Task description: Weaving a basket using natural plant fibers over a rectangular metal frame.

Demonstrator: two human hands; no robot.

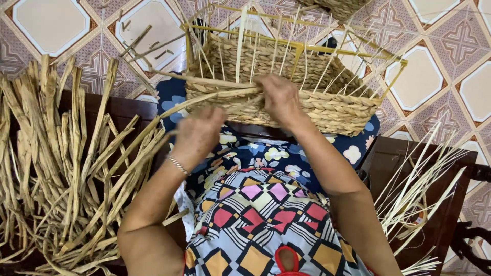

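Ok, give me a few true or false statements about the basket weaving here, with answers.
1. The basket has a yellow frame. True.
2. The left hand wears a bracelet. True.
3. The strand pile lies to the person's right. False: it lies to the left.
4. The right hand is off the basket. False: it rests on the woven wall.
5. The floor is plain grey. False: it has patterned tiles.

We seem to be in a home used as a small weaving workplace. We see a patterned tile floor [434, 76], a dark wooden bench [409, 168] heaped with dried straw strands [66, 168] and pale thin reeds [419, 189], and a half-woven basket [307, 87] on a yellow wire frame.
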